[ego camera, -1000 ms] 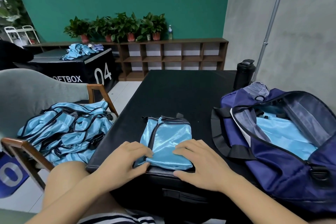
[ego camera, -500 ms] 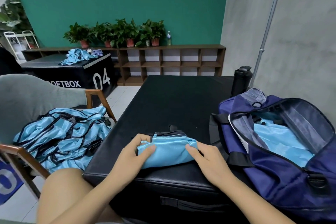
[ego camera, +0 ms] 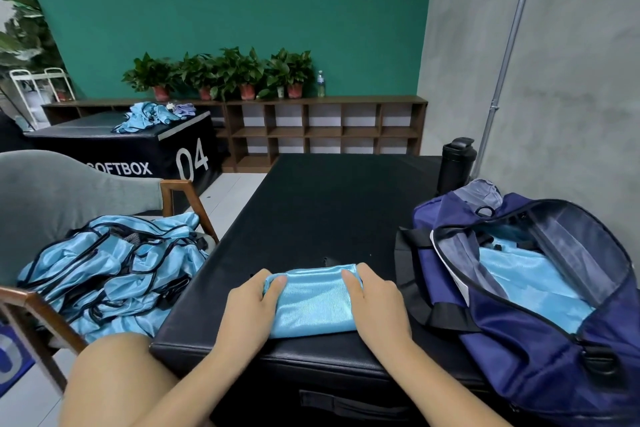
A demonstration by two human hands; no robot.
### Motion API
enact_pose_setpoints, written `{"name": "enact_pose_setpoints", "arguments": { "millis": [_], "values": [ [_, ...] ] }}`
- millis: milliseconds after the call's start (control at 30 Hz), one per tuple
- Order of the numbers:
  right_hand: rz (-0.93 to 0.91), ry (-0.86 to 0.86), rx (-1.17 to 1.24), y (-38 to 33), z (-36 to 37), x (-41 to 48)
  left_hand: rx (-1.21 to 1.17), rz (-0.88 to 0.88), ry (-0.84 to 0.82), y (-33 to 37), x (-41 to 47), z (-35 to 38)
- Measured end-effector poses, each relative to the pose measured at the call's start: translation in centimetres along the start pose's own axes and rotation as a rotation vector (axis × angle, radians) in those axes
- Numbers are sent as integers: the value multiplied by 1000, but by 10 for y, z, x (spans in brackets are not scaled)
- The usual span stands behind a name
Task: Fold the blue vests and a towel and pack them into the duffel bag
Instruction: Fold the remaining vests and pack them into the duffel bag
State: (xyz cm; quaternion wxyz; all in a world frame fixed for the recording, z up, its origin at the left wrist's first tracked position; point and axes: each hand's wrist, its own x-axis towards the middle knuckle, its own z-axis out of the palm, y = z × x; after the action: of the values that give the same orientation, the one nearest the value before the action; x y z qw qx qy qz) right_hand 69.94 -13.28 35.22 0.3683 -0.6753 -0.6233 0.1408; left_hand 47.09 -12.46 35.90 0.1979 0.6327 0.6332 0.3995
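Teal paint covers the far wall behind a low wooden shelf lined with potted plants, and a black padded worktop runs from there toward the seated person. On the left, a grey upholstered chair carries a heap of shiny light-blue vests with dark trim, none of them folded yet. At the worktop's near edge the left hand grips one end of a folded light-blue satin vest, thumb on top and fingers curled round the end. The right hand grips the other end the same way. Further right a navy fabric duffel bag lies unzipped with blue cloth already flat inside. Cloth this slippery probably springs open, so I'd judge it best to pinch both ends firmly, lift the bundle level, carry it across low and lay it flat on the stack before letting go.
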Motion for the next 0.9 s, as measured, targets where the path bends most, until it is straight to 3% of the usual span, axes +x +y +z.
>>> {"name": "enact_pose_setpoints", "arguments": {
  "millis": [333,433,533,600,633,700,767,900],
  "values": [
    [-34,-27,-362,-15,1,16,256,2,79,-17,7,-12],
    [-136,71,-445,-10,3,19,145,-55,112,-13,7,-13],
    [-364,174,-454,-13,1,31,37,-106,118,-13,7,-16],
    [-492,53,-370,-27,-8,42,-35,-120,110,-13,6,-18],
    [-503,-95,-317,-37,-13,47,-68,-122,109,-13,6,-19],
    [-430,-446,-232,-55,-20,58,-111,-122,110,-13,7,-21],
    [-357,-694,-283,-64,-20,70,-137,-125,105,-14,8,-23],
    [-359,-813,-424,-75,-16,85,-174,-142,95,-15,7,-26]
  ]
}}
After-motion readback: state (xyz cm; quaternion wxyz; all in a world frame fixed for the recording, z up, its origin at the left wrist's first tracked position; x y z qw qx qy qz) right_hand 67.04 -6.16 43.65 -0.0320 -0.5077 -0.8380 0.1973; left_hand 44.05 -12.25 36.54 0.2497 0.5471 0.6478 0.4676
